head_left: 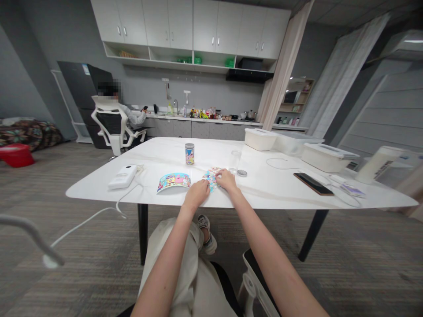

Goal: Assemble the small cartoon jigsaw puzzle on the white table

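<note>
Small colourful pieces (211,175), which look like jigsaw puzzle pieces, lie in a loose heap near the table's front edge. At the heap's near left side is my left hand (197,193), fingers curled down and closed. My right hand (226,179) bends over its right side with thumb and fingertips together. Whatever either hand pinches is too small to make out. Left of the heap lies a curved, printed cartoon picture sheet (174,180). Behind stands a cartoon-printed can (189,155) with a silver lid. A clear jar (235,160) and a round metal lid (242,173) are beyond my right hand.
The white table (158,154) also bears a white power bank-like box (123,177) with cables, a phone (313,183), lidded storage boxes (261,139) and a white tumbler (380,164). A person (130,116) sits in a chair at the back left, beside the kitchen counter.
</note>
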Action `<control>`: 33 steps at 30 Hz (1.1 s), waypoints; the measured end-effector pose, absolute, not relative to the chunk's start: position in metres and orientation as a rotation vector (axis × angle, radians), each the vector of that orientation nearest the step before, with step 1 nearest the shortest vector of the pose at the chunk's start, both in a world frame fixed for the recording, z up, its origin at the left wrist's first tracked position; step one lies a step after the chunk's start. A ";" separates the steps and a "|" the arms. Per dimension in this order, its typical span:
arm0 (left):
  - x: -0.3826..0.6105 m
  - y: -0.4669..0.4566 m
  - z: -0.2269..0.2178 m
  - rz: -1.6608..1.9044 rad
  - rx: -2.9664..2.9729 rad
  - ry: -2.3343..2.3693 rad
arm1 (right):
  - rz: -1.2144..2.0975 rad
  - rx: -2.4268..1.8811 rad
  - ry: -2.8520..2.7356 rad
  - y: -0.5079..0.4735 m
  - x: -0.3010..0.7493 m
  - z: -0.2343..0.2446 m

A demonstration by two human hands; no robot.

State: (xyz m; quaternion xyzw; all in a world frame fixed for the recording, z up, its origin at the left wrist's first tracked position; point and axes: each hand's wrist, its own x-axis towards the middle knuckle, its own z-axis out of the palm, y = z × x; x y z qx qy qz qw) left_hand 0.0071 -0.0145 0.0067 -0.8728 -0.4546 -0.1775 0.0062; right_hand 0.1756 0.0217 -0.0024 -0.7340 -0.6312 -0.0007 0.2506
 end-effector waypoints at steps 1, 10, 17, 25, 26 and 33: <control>0.007 -0.014 0.006 -0.559 -2.729 -1.420 | 0.005 -1.996 -1.713 0.022 0.176 -0.003; 0.007 -0.012 0.003 -0.580 -2.723 -1.397 | 0.012 -2.009 -1.624 0.024 0.176 -0.005; 0.007 -0.010 0.001 -0.587 -2.715 -1.398 | 0.005 -2.016 -1.600 0.023 0.175 -0.002; 0.007 -0.010 0.002 -0.575 -2.718 -1.386 | 0.007 -2.028 -1.554 0.023 0.175 0.000; 0.007 -0.010 0.002 -0.575 -2.718 -1.386 | 0.009 -2.030 -1.550 0.023 0.175 0.000; 0.008 -0.012 0.003 -0.571 -2.728 -1.401 | 0.018 -2.050 -1.539 0.022 0.174 0.003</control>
